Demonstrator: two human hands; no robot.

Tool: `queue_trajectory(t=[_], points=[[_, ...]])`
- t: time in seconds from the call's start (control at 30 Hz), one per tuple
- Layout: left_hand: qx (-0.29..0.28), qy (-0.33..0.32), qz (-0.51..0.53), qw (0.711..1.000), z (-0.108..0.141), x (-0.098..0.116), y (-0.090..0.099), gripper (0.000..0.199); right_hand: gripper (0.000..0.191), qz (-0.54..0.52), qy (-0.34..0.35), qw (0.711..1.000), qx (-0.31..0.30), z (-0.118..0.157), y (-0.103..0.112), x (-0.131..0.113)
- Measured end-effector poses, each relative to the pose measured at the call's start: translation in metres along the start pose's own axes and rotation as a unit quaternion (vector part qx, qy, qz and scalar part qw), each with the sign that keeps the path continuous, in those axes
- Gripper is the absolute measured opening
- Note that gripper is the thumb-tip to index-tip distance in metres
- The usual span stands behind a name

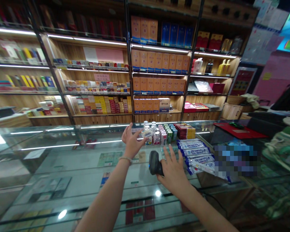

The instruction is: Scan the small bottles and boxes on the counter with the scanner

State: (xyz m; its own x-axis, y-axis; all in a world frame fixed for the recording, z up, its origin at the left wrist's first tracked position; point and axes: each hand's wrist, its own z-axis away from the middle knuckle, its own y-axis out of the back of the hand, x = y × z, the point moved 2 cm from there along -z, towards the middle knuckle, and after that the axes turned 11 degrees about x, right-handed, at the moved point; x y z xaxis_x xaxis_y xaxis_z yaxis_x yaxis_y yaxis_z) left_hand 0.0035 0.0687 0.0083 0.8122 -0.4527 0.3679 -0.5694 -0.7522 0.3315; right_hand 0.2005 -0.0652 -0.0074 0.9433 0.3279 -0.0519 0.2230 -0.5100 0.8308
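My left hand point(132, 140) is raised over the glass counter, thumb and index finger pinching a small, pale, tilted bottle point(148, 133). Just beyond it stands a cluster of small bottles with white and silver tops point(156, 137). My right hand point(172, 167) has a black barcode scanner point(154, 162) in its grip, the handle mostly hidden under the palm. Its other fingers stretch forward over the glass. Right of the bottles are pink small cans point(163, 138), green ones point(169, 135) and a stack of red and yellow packs point(185, 131). Blue and white long packets point(194, 151) lie near my right fingertips.
Below my arms is the glass-topped counter point(87, 164), with goods visible beneath. A red mat point(234, 130) and a green bag-like item point(282, 145) are at the right. Behind the counter, shelves hold orange boxes point(159, 85) and many small packs point(106, 104).
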Motion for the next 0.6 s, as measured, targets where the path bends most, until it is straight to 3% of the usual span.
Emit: queue_trajectory(t=[0.27,0.37,0.47,0.6], points=[[0.002,0.007,0.002,1.000,0.002,0.000,-0.001,0.040,0.025,-0.083,-0.016,0.993,0.083,-0.001,0.006,0.011],[0.004,0.007,-0.009,1.000,0.002,0.004,0.000,0.039,0.030,-0.167,-0.032,0.979,0.116,-0.002,0.017,0.018],[0.007,0.005,-0.017,1.000,0.002,0.010,0.003,0.038,0.044,-0.276,-0.059,0.953,0.106,-0.004,0.031,0.024],[0.010,0.002,-0.022,1.000,0.002,0.016,0.006,0.038,0.041,-0.367,-0.115,0.922,0.038,-0.006,0.043,0.027]])
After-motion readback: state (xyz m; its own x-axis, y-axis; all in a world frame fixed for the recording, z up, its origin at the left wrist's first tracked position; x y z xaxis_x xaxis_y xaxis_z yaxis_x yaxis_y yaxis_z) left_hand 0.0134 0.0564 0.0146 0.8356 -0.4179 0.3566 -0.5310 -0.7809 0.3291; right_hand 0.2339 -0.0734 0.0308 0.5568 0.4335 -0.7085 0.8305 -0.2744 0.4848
